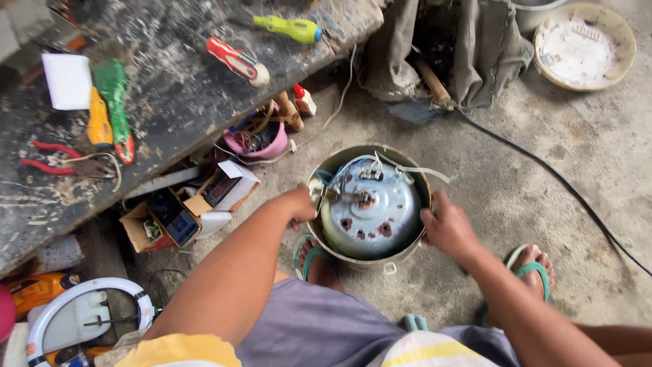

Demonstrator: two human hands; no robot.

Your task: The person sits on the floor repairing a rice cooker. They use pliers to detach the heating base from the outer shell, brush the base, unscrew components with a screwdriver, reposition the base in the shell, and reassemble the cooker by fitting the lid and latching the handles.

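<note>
On the concrete floor (543,170), between the person's 2 feet, stands a round metal pot (370,207) turned so its inside parts face up. A shiny dome with rusty spots sits in it, with blue and white wires (353,166) at the far side.

The left hand (299,204) grips the left rim of the pot, its fingers curled over the edge. The right hand (448,228) holds the right rim, its fingers closed on the metal too.

Both feet wear green sandals (533,272), just near the pot.

To the left is a dark, dirty surface (176,88). On it lie a red screwdriver (236,61), a green screwdriver (288,28), red pliers (51,158) and a white card (68,80). Under its edge sit a pink bowl (258,143) full of wires and some small open boxes (183,211).

Far to the right, a round cream lid (584,46) lies on the floor. A black cable (564,183) runs across the floor on the right, well apart from the pot.
</note>
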